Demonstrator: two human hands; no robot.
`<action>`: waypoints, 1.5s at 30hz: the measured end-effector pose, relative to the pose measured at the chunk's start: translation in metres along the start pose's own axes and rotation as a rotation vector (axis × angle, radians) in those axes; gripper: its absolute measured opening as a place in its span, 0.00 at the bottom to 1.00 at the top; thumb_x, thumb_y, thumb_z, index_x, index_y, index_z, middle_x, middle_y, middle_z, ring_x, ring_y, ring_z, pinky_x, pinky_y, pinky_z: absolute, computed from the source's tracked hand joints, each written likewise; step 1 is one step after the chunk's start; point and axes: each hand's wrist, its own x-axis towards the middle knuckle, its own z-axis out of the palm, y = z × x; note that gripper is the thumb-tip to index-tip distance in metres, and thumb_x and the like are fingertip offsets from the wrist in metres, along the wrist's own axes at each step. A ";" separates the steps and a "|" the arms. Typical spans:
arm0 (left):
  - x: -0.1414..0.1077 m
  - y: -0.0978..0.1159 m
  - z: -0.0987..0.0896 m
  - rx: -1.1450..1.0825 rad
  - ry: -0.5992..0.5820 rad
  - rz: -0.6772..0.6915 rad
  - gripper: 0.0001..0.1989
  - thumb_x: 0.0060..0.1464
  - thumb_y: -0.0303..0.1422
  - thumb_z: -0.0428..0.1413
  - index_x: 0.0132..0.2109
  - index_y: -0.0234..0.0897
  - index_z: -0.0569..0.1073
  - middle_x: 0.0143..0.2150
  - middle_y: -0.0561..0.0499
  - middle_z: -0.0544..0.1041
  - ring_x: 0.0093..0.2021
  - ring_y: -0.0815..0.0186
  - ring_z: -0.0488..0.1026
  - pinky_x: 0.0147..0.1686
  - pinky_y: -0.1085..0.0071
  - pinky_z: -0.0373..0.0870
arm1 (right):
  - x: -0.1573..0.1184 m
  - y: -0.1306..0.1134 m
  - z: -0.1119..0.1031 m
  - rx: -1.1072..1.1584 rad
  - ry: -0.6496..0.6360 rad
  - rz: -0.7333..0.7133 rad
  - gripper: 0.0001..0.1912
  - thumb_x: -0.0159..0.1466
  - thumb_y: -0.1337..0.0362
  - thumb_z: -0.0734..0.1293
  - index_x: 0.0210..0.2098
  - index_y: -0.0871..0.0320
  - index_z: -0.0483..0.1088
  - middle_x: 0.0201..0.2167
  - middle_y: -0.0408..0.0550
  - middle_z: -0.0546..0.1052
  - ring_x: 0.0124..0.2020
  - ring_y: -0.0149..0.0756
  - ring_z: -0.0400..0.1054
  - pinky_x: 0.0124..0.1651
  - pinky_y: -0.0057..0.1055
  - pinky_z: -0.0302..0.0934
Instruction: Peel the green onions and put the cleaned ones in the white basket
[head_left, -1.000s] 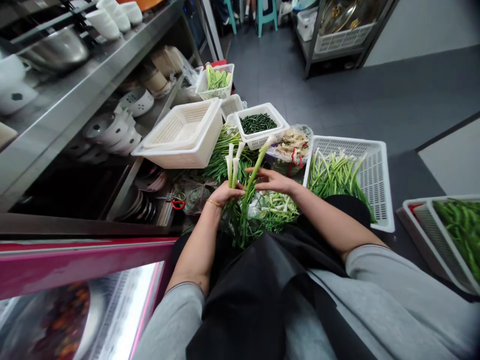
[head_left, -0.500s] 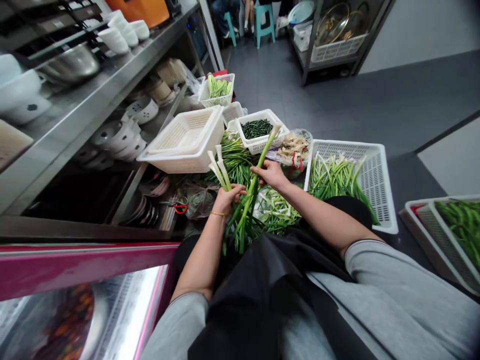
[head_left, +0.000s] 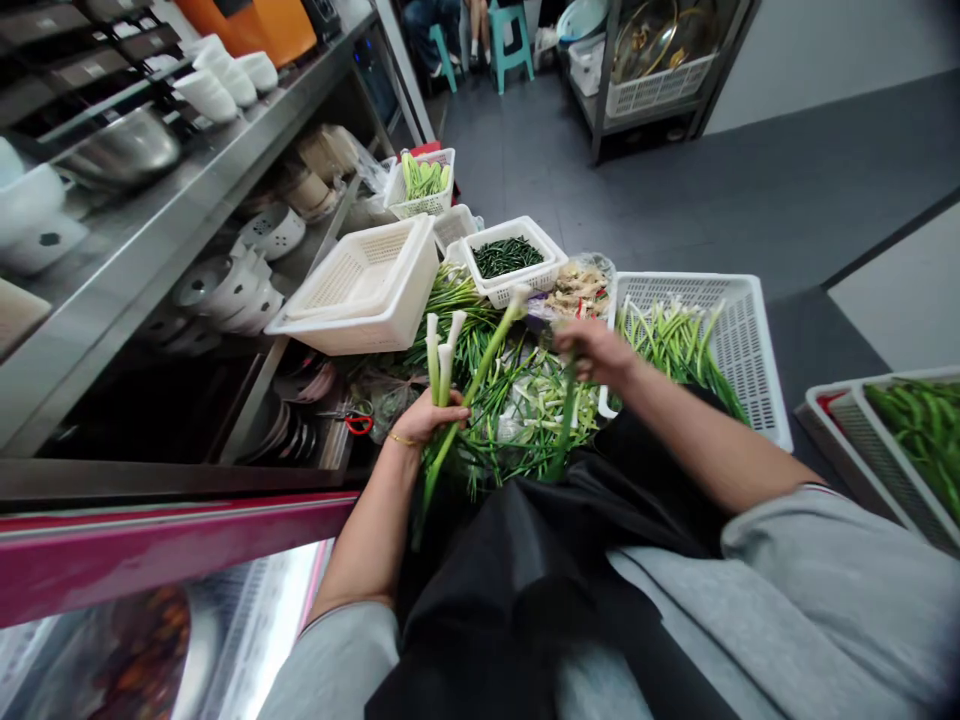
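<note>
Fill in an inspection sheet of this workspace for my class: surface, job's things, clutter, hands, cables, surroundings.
Surface: grey floor, crowded with baskets and greens near the knees.
Job's things: onions, white ends up; more onions in the right-side basket.
Clutter: scissors with red handles, left of the greens.
Hands: left hand grips onions; right hand, blurred, holds a green leaf.
Cables: nothing seen.
Surroundings: metal shelf with bowls at left; teal stool and people's legs beyond.
</note>
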 end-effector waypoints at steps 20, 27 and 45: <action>0.020 0.014 0.045 -0.030 0.242 0.102 0.17 0.40 0.40 0.64 0.32 0.29 0.77 0.23 0.49 0.75 0.19 0.75 0.59 0.20 0.75 0.51 | 0.070 0.053 0.055 -0.413 -0.083 -0.047 0.20 0.54 0.53 0.73 0.22 0.62 0.64 0.13 0.41 0.68 0.13 0.27 0.64 0.15 0.21 0.60; 0.024 0.006 0.043 -0.286 -0.159 0.038 0.24 0.35 0.46 0.64 0.33 0.27 0.78 0.18 0.48 0.72 0.15 0.76 0.56 0.17 0.75 0.43 | 0.044 0.038 0.040 -0.327 -0.433 -0.100 0.18 0.52 0.54 0.73 0.24 0.63 0.67 0.19 0.42 0.72 0.14 0.23 0.64 0.18 0.19 0.61; -0.019 -0.013 0.020 -0.411 -0.134 0.058 0.33 0.34 0.46 0.65 0.46 0.28 0.75 0.12 0.54 0.65 0.11 0.71 0.59 0.17 0.69 0.53 | 0.078 0.071 -0.084 -1.154 0.199 0.304 0.15 0.52 0.63 0.72 0.33 0.71 0.76 0.26 0.60 0.77 0.28 0.40 0.73 0.31 0.29 0.66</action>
